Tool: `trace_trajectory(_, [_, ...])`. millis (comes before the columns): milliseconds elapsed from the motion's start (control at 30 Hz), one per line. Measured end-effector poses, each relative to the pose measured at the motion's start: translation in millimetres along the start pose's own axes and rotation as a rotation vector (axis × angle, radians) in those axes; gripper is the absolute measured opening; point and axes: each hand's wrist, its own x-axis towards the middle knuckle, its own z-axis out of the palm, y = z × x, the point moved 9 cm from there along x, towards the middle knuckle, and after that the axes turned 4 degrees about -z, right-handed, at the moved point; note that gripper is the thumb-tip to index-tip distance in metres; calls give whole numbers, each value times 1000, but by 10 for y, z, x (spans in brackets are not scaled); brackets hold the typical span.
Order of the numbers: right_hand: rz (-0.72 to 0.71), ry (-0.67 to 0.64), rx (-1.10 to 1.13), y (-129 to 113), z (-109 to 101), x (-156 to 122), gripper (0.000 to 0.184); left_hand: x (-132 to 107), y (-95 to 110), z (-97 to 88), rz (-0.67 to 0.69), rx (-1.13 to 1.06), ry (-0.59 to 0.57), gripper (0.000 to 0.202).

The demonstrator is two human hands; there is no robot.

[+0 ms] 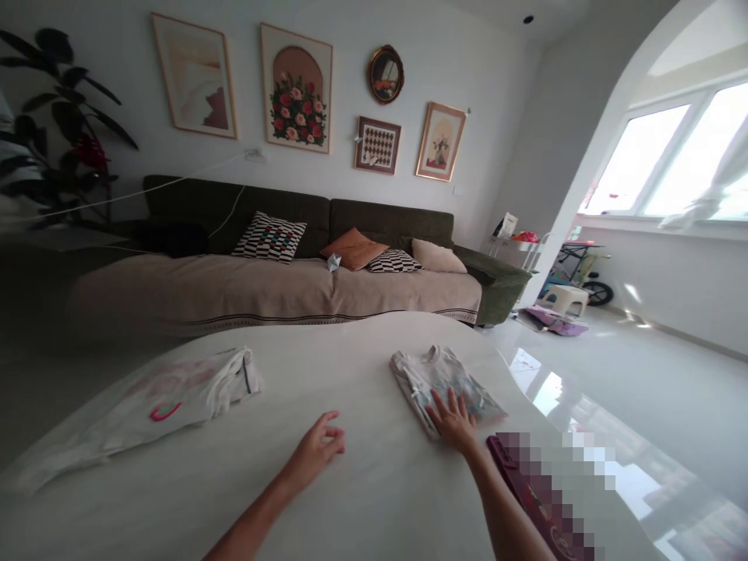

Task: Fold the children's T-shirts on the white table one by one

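Observation:
A folded white T-shirt (435, 370) with a bluish print lies on the white table (327, 354), its neckline pointing away from me. My right hand (456, 419) rests flat on its near part, fingers spread and gripping nothing. Over the bare tabletop to the left is my left hand (320, 446), loosely curled, with fingers a little apart and nothing visible in them. At the far left, a white garment (192, 386) with a pink-red mark and a dark stripe lies spread out and somewhat crumpled.
A dark maroon item (502, 452), partly pixelated, lies by my right forearm at the table's right side. Beyond the curved table edge stands a long green sofa (389, 210) with a beige cover and several cushions. Glossy floor (555, 358) runs along the right.

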Motion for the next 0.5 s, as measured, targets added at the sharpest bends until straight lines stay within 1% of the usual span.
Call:
trace_trajectory(33, [-12,-15,6,-5,-6,4,54,-95,-1,-387,67,104,101,51])
trace_trajectory(67, [-13,-22,12,-15,-29,-1,53,-201,-30,-776,90,163,191,50])
trace_trajectory(133, [18,7,26,-66,-102,-73,54,-438,-94,-1532,97,246,355,46])
trace_trajectory(167, [32,38,34,-120,-134,-154,54,-565,-117,-1885,88,295,440,44])
trace_trajectory(200, [38,71,41,-196,-151,-267,53,-693,-121,-2205,80,368,531,41])
trace_trajectory(233, [31,98,51,-294,-147,-412,53,-808,-114,-2478,71,443,615,39])
trace_trajectory(267, [9,120,62,-412,-127,-584,52,-903,-100,-2695,60,517,688,38])
trace_trajectory(300, [-26,135,75,-545,-93,-778,51,-968,-83,-2854,50,585,744,38])
trace_trajectory(333, [-63,141,88,-680,-46,-986,50,-999,-69,-2955,40,640,780,38])
trace_trajectory(367, [-94,141,98,-808,7,-1201,49,-998,-58,-3004,35,690,797,38])
trace_trajectory(433, [-130,124,111,-1030,119,-1616,46,-929,-51,-2995,29,781,792,36])
trace_trajectory(500, [-121,102,115,-1179,204,-1960,46,-820,-63,-2934,23,847,763,32])
